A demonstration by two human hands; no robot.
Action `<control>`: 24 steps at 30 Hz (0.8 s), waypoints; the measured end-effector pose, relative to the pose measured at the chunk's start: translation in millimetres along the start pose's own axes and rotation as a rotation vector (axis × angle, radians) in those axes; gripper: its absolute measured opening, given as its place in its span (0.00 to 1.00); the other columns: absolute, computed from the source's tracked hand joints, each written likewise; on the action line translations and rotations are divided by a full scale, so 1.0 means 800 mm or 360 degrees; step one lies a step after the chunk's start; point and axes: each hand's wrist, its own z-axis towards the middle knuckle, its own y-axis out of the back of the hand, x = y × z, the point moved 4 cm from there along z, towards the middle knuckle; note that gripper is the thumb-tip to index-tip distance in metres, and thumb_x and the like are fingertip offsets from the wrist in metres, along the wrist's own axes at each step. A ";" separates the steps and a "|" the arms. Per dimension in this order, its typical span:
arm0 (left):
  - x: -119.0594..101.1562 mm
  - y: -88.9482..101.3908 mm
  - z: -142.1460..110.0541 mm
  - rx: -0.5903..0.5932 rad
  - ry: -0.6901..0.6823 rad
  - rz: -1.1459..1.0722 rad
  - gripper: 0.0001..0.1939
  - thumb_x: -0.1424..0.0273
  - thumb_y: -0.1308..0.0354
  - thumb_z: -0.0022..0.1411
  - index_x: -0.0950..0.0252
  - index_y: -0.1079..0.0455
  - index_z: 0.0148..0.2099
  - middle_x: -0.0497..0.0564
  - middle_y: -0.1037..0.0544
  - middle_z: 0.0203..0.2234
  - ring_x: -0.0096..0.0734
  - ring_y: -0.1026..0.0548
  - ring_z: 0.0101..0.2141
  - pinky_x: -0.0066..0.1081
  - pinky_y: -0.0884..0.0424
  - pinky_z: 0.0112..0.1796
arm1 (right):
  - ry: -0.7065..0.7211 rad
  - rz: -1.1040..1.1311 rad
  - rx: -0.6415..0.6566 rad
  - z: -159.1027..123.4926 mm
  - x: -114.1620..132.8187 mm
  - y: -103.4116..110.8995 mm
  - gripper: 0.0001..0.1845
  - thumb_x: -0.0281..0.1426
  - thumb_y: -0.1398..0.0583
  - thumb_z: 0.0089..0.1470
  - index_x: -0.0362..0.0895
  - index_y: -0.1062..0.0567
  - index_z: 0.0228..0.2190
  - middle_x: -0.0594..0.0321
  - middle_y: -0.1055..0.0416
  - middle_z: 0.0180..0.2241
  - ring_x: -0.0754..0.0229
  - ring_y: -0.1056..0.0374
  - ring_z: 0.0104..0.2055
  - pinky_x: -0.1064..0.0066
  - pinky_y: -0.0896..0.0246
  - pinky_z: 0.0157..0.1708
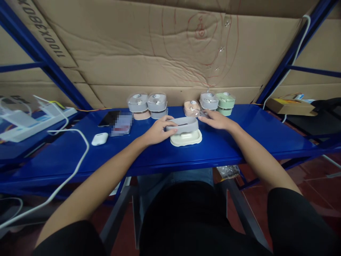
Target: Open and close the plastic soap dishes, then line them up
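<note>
A grey oval case part (183, 125) is held just above a cream oval case part (186, 138) that rests on the blue shelf (253, 138). My left hand (157, 131) is closed round the grey part's left end. My right hand (216, 120) has its fingers on the grey part's right end, beside a small clear piece. Behind them a pink case (191, 107) lies on the shelf.
Stacked cases in clear wrap stand at the back: grey over pink (138, 105), grey (157, 104), grey (209, 101) and green (225, 102). A phone (109, 118), a blurred card, a white earbud case (99, 138) and a white cable (80, 142) lie at left. Cardboard backs the shelf.
</note>
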 end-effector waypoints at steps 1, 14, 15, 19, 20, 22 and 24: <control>0.006 0.006 0.001 -0.0039 0.0043 0.0042 0.25 0.50 0.40 0.73 0.63 0.14 0.55 0.64 0.23 0.62 0.58 0.22 0.62 0.60 0.28 0.68 | -0.0013 -0.0024 0.0017 0.000 -0.001 0.001 0.45 0.72 0.43 0.66 0.47 0.20 0.59 0.43 0.17 0.58 0.29 0.20 0.60 0.33 0.26 0.60; 0.021 0.016 0.001 -0.0256 0.0220 0.0155 0.25 0.45 0.35 0.68 0.62 0.18 0.48 0.62 0.21 0.57 0.57 0.22 0.60 0.60 0.28 0.67 | -0.0103 -0.0279 0.0080 -0.006 0.006 0.011 0.49 0.65 0.31 0.57 0.43 0.22 0.65 0.40 0.17 0.56 0.27 0.21 0.58 0.37 0.24 0.58; 0.011 0.012 0.000 -0.0253 0.0145 0.0113 0.24 0.45 0.35 0.68 0.61 0.18 0.49 0.61 0.23 0.60 0.57 0.23 0.62 0.59 0.29 0.69 | -0.0122 -0.0277 0.0012 -0.007 0.008 0.014 0.50 0.66 0.33 0.58 0.42 0.22 0.66 0.39 0.17 0.56 0.27 0.21 0.58 0.37 0.25 0.58; -0.026 -0.015 -0.008 -0.0059 -0.0025 0.0005 0.22 0.47 0.33 0.69 0.59 0.18 0.51 0.59 0.27 0.66 0.56 0.25 0.66 0.57 0.31 0.71 | -0.0177 -0.0254 -0.0273 -0.009 0.013 0.024 0.53 0.67 0.37 0.61 0.38 0.24 0.68 0.37 0.18 0.54 0.29 0.20 0.55 0.38 0.25 0.56; -0.031 -0.022 -0.010 -0.0003 -0.0031 -0.0007 0.22 0.47 0.32 0.68 0.59 0.18 0.51 0.59 0.28 0.66 0.56 0.25 0.66 0.57 0.31 0.72 | -0.0178 -0.0233 -0.0331 -0.009 0.013 0.026 0.53 0.67 0.37 0.61 0.38 0.24 0.67 0.37 0.18 0.53 0.30 0.20 0.54 0.39 0.25 0.56; -0.037 -0.032 -0.012 0.0078 -0.0023 -0.0019 0.22 0.47 0.32 0.68 0.59 0.19 0.51 0.59 0.28 0.66 0.56 0.25 0.66 0.55 0.30 0.71 | -0.0168 -0.0188 -0.0432 -0.008 0.013 0.027 0.53 0.66 0.36 0.60 0.37 0.24 0.68 0.38 0.18 0.53 0.30 0.21 0.55 0.39 0.25 0.57; -0.039 -0.036 -0.013 0.0104 -0.0015 -0.0019 0.22 0.49 0.31 0.68 0.58 0.20 0.53 0.59 0.27 0.65 0.55 0.24 0.65 0.55 0.29 0.70 | -0.0148 -0.0143 -0.0504 -0.007 0.012 0.027 0.53 0.65 0.36 0.59 0.37 0.25 0.68 0.38 0.18 0.54 0.30 0.21 0.56 0.38 0.26 0.59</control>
